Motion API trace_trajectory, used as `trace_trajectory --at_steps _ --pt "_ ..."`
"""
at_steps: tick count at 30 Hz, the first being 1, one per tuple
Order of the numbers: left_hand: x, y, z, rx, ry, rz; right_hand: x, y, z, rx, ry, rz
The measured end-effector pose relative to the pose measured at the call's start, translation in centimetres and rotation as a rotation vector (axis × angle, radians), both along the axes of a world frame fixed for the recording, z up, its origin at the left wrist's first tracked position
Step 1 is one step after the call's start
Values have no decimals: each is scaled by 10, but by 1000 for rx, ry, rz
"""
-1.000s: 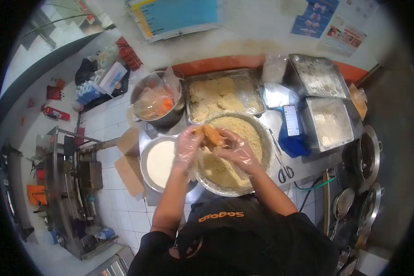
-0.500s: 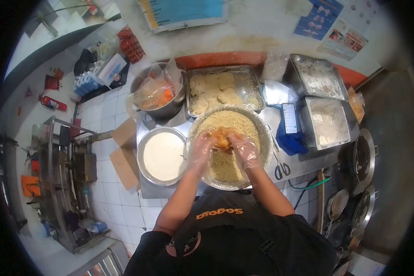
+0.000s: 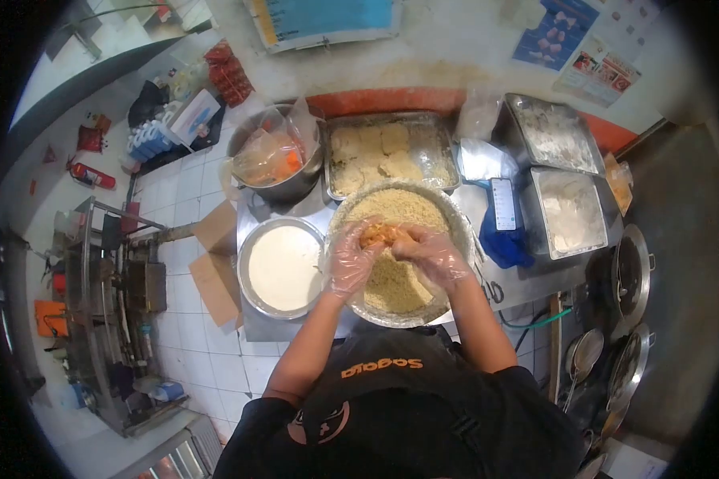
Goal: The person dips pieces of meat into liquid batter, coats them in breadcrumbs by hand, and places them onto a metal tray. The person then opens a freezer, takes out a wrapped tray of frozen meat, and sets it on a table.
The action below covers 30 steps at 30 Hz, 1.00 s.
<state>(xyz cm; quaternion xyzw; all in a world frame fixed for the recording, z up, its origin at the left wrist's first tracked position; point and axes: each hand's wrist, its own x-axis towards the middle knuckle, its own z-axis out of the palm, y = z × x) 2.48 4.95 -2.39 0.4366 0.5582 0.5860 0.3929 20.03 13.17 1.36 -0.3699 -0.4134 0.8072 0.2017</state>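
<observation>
An orange-brown piece of food (image 3: 381, 233) is held between both hands above a large round bowl (image 3: 465, 231) of yellowish crumbs (image 3: 399, 203). My left hand (image 3: 351, 259), in a clear plastic glove, has its fingers closed on the left side of the piece. My right hand (image 3: 433, 254), gloved the same way, grips the right side. What the piece is made of is too small to tell. Left of my left hand stands a round pan of white mixture (image 3: 284, 267). Behind the bowl lies a metal tray (image 3: 339, 128) with pale coated pieces.
A pot (image 3: 291, 188) with a plastic bag of orange contents stands at the back left. To the right are a phone (image 3: 503, 204) on blue cloth (image 3: 507, 249), two metal containers (image 3: 569, 214) and scissors (image 3: 491, 292). An open cardboard box (image 3: 216, 279) is left of the table.
Both hands have moved from the bowl's upper left to over its middle, still holding the piece. Since the last earlier frame, the right hand has turned and its fingers have drawn in on the piece.
</observation>
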Motion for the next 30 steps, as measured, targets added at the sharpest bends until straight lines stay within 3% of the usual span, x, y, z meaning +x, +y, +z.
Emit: trace_trajectory --at_steps 4,7,13,16,18,21,24,26,28,30 --pt "-9 -2 -10 -173 -186 -1 3 7 -15 -104 44 7" --pt "-19 -3 -19 -156 -287 -20 6 9 -11 -183 145 -17" --pt "-29 -1 2 -241 53 -36 7 9 -17 -139 163 -25" --pt "-32 8 -21 -269 159 31 8 15 -45 -28 164 -128" --pt "-33 9 -24 -257 109 16 6 17 -56 61 312 -247" --pt "-25 13 -18 -195 -48 20 11 21 -52 171 389 -193" --pt "-24 15 -3 -109 -146 -29 13 17 -22 -17 327 -193" --pt "-26 22 -6 -101 -145 -69 1 9 0 70 195 -195" --pt "-29 30 -11 -139 -104 -91 -7 6 6 119 70 -120" --pt "-30 30 3 -84 126 -119 -12 8 7 136 -45 30"
